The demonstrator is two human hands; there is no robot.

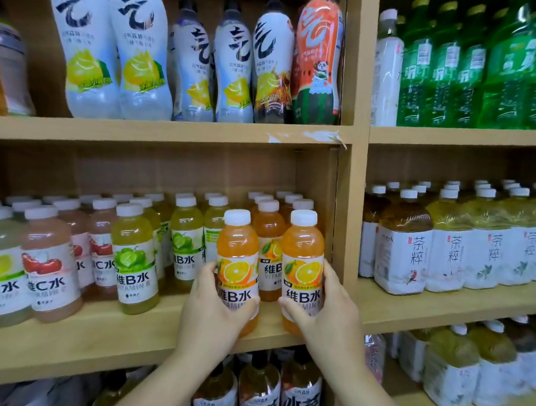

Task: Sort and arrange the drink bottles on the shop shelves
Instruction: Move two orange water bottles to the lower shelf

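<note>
Gripping 2 upright orange vitamin-B bottles: left hand holds left bottle, right hand right bottle, on wooden shelf.

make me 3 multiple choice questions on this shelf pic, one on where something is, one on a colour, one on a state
1. Where does the watermelon-label bottle stand?
A. top shelf, right end of the left bay
B. bottom shelf
C. among the green bottles

2. What colour is the drink in the two held bottles?
A. green
B. orange
C. pink

3. What are the hands doing?
A. hanging free
B. both on one bottle
C. each gripping its own bottle

Answers:
1 A, it stands against the divider.
2 B, the left orange bottle and right orange bottle show orange liquid.
3 C, the left hand and right hand each wrap one bottle.
</note>
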